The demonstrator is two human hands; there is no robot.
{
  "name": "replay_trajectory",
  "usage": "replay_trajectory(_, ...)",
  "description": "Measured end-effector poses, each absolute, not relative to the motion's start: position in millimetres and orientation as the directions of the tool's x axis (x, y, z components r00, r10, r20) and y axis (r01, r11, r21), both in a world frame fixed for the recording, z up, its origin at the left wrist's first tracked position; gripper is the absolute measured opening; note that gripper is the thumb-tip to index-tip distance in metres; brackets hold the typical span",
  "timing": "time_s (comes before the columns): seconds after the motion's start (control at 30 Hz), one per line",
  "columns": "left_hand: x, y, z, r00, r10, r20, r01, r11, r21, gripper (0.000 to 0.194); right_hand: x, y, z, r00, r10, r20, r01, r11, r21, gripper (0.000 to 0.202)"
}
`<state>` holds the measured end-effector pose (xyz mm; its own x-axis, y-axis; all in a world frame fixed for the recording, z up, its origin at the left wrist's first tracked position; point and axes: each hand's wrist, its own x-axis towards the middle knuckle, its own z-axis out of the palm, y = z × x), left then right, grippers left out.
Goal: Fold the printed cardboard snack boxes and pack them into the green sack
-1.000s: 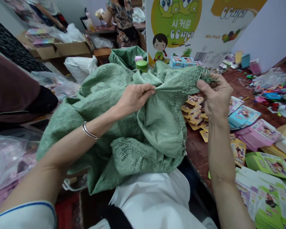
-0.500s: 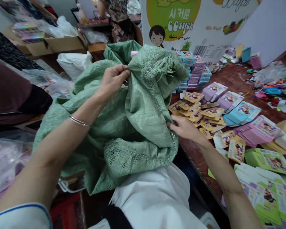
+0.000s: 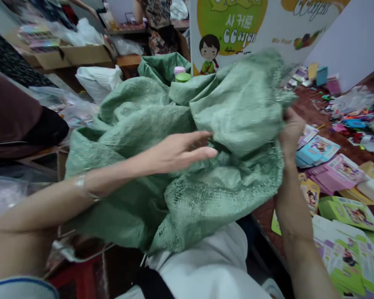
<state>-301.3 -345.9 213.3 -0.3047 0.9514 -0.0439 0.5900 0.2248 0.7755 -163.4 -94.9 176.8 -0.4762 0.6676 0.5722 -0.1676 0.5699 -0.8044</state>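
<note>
A large green woven sack (image 3: 149, 137) lies bunched over my lap, its frayed edge turned toward me and to the right. My left hand (image 3: 177, 153) hovers at the middle of the sack with fingers stretched out and thumb apart; it grips nothing. At the sack's right edge, my right hand (image 3: 291, 128) is closed on the fabric, lifting that side; its fingertips are partly hidden behind the cloth and blurred. Behind the sack, a pink lid and a green lid (image 3: 183, 77) show at the opening of another green bag.
Right of me, a dark red table (image 3: 314, 104) carries folded small boxes (image 3: 343, 172) in purple, blue, yellow and green, plus a heap of small coloured items (image 3: 358, 118). A big printed carton (image 3: 237, 37) stands behind. Other people work at the back and left.
My left hand has let go of the sack's edge and moved down with its fingers open. My right hand has moved right and up, pulling the sack's edge over the table and hiding several boxes.
</note>
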Motion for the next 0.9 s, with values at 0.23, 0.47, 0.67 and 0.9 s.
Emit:
replay_trajectory(0.23,-313,-286,176,-0.410,0.907,-0.099,-0.042,0.089,0.995,0.022,-172,-137,189,-0.437,0.609,0.662,-0.140,0.681,-0.719,0.019)
replay_trajectory(0.47,-347,-303,194,-0.493,0.853,-0.168,-0.236,0.055,0.970,0.010,-159,-106,160,-0.411,0.715,0.565,-0.152,0.557,-0.816,0.022)
replay_trajectory(0.67,-345,-299,188,-0.517,0.833,-0.194,-0.216,0.092,0.972,0.015,-154,-115,163,-0.462,0.715,0.524,-0.276,0.446,-0.851,0.034)
replay_trajectory(0.9,-354,-298,188,-0.572,0.805,-0.160,-0.184,0.065,0.981,0.021,-143,-107,159,-0.535,0.625,0.569,-0.358,0.442,-0.822,0.030)
